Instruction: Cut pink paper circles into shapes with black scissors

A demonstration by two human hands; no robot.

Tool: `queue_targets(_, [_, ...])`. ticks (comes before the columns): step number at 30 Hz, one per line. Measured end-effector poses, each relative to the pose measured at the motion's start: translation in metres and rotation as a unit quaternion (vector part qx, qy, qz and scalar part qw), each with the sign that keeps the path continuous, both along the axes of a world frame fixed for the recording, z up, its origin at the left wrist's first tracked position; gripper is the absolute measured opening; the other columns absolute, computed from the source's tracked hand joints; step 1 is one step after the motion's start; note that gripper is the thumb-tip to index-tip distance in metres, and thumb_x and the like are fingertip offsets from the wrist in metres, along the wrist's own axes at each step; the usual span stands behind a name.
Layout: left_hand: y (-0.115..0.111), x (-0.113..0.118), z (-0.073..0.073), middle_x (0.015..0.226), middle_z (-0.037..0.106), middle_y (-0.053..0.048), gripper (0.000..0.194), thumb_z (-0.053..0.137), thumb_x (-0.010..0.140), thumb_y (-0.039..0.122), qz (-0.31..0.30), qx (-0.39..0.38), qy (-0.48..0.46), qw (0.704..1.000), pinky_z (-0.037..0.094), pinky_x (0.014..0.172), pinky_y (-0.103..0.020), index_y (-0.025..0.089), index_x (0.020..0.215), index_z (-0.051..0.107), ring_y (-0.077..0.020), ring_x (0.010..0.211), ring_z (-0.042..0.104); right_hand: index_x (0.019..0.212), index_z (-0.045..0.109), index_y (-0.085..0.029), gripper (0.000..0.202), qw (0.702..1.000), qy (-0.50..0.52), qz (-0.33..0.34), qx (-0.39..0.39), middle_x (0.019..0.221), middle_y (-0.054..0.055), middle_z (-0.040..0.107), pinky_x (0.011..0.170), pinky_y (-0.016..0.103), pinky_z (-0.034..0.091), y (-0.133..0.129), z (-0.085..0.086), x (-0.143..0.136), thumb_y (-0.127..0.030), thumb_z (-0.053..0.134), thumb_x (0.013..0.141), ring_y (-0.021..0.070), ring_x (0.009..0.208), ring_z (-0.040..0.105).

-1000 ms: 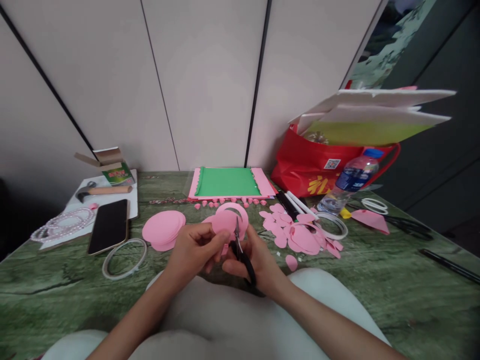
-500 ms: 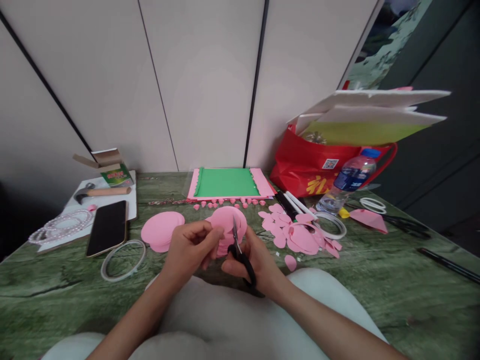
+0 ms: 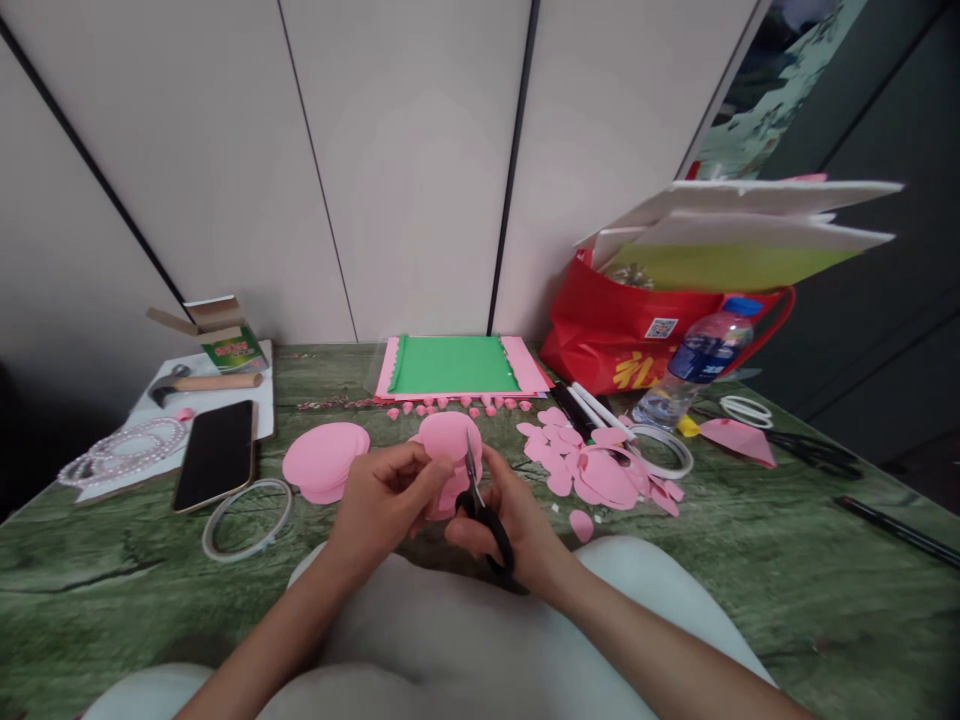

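Observation:
My left hand [image 3: 394, 495] pinches a pink paper piece [image 3: 446, 437] at its lower left edge. Black-handled scissors [image 3: 486, 520] are in my right hand [image 3: 517, 515], their blades pointing up against the right side of that paper. Fingers of my right hand wrap round the scissor handles. Left of my left hand lies a stack of pink paper ovals [image 3: 326, 460]. Small pink petal-shaped cut pieces [image 3: 559, 455] and curved scraps are heaped to the right, with one loose piece [image 3: 581, 525] nearer me.
At the left are a phone [image 3: 216, 455], a tape roll [image 3: 247, 520], a hammer [image 3: 206, 384] and bead strings [image 3: 124, 450]. Green and pink sheets [image 3: 454, 365] lie at the back behind small pink bits. A red bag [image 3: 600, 330], bottle [image 3: 694, 360] and white tape roll [image 3: 660, 450] stand or lie right.
The paper between my hands looks narrower on its right side, and its outline has shifted slightly left. My hands have barely moved.

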State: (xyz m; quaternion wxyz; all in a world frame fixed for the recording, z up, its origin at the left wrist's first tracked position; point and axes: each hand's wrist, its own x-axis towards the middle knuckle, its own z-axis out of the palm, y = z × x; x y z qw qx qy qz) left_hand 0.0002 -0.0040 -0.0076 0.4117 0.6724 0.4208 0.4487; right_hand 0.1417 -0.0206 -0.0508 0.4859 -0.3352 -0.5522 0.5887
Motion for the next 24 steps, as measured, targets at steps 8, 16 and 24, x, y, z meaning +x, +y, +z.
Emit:
queue_targets(8, [-0.0015, 0.001, 0.0017, 0.034, 0.044, 0.007, 0.038, 0.054, 0.077, 0.03, -0.001, -0.007, 0.021, 1.0, 0.024, 0.028, -0.013, 0.015, 0.043, 0.048, -0.0025, 0.027, 0.036, 0.11, 0.033, -0.019, 0.068, 0.999, 0.012, 0.034, 0.016, 0.053, -0.01, 0.049, 0.037, 0.017, 0.026, -0.002, 0.0026, 0.0008, -0.035, 0.076, 0.06, 0.0059, 0.04, 0.037])
queue_targets(16, [-0.0004, -0.0005, 0.0002, 0.037, 0.046, 0.007, 0.035, 0.053, 0.078, 0.031, -0.049, -0.046, 0.012, 0.998, 0.025, 0.028, -0.013, 0.015, 0.047, 0.049, -0.0025, 0.028, 0.037, 0.116, 0.027, -0.023, 0.076, 0.998, 0.044, 0.039, -0.001, 0.065, -0.005, 0.052, 0.045, 0.02, 0.03, -0.0018, 0.0007, -0.0006, -0.039, 0.075, 0.06, 0.0094, 0.05, 0.043])
queue_targets(24, [-0.001, -0.0003, 0.001, 0.037, 0.046, 0.007, 0.035, 0.053, 0.078, 0.032, -0.032, -0.039, 0.014, 0.999, 0.025, 0.028, -0.013, 0.015, 0.047, 0.049, -0.0028, 0.027, 0.037, 0.113, 0.03, -0.021, 0.071, 0.999, 0.029, 0.032, 0.0, 0.06, -0.007, 0.048, 0.042, 0.019, 0.023, -0.0023, 0.0027, -0.0001, -0.038, 0.075, 0.061, 0.0061, 0.043, 0.033])
